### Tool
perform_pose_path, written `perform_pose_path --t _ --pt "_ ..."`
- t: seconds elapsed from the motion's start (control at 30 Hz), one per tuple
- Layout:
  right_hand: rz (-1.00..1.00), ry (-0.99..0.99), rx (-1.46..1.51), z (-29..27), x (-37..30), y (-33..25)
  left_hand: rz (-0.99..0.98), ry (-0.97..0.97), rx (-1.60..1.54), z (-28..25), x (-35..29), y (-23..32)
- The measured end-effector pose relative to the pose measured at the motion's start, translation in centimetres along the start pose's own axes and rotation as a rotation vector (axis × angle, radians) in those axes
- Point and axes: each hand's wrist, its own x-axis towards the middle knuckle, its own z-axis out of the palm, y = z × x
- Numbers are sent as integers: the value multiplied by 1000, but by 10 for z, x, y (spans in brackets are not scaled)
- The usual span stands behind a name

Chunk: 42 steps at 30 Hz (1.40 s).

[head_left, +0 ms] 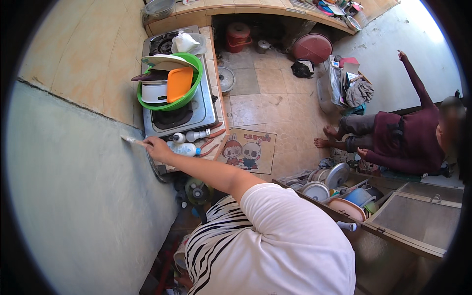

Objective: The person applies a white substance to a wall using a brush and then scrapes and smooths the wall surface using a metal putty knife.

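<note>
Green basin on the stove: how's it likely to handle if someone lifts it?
The green basin is probably heavy for its size, being packed with kitchenware. The load may shift or spill: pieces rise above the rim, and the orange tray seems only propped there. The dark piece jutting past the left rim could snag.

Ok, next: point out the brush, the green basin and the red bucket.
Brush (pixel 134 141), head view: middle of its visible length.
Green basin (pixel 198 78), head view: its right-hand wall.
Red bucket (pixel 236 41), head view: body, below the lid.
</note>
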Motion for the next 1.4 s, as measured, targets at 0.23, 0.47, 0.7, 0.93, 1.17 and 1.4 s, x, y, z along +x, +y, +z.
perform_pose_path --t 0.23,0.47,0.7,0.93,1.17,1.4 --pt "112 -286 -36 18 -72 -5 27 43 24 15 15 -15" --pt "61 -261 -88 2 -84 14 50 76 18 12 9 -24" --pt "120 -130 -35 -14 -31 1 108 134 -116 -25 -22 -35" --pt "176 -110 -33 -20 9 8 223 248 -273 -47 -64 -46" --pt "35 -43 -211 -8 41 3 202 286 -368 -27 -99 -61" --pt "-33 -214 -123 8 -8 -6 203 335 -389 -44 -103 -70"
